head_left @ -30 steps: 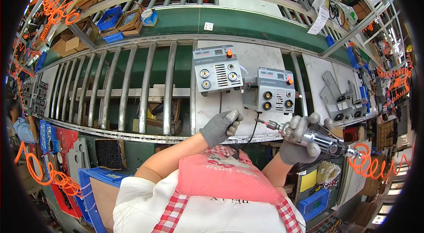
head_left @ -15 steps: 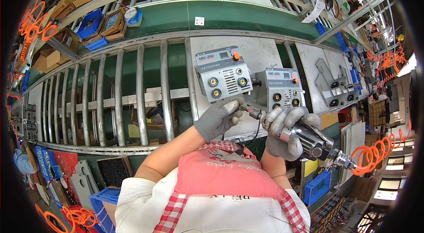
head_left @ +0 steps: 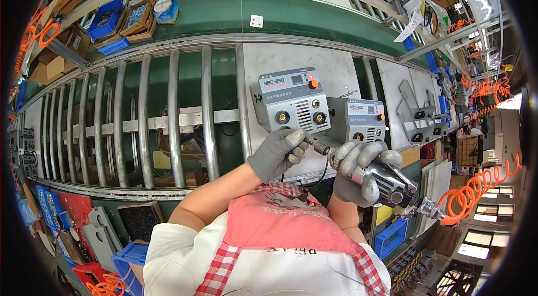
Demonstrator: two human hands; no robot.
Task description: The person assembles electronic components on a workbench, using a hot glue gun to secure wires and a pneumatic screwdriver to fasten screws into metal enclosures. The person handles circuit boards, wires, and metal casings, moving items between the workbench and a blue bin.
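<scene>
Both my hands wear grey gloves. My right hand is wrapped round a silver air screwdriver, whose nose points left and whose tail joins an orange coiled hose. At the nose, my left hand is closed, thumb and fingertips pinched by the thin dark tip with a bit of red; what they hold is too small to name. Just beyond the hands stands a grey welding machine front panel with an orange knob and brass-centred sockets, its lower edge partly hidden by my left hand. A second like panel stands to its right.
The panels rest on a pale board on the roller conveyor. Farther left are a blue bin and a cardboard box of small parts. Metal brackets lie on another board at right. A blue crate sits near my right side.
The view has shifted, so the panels appear slightly lower and to the right. My hands keep nearly the same hold, with the screwdriver still aimed at my left fingertips.
</scene>
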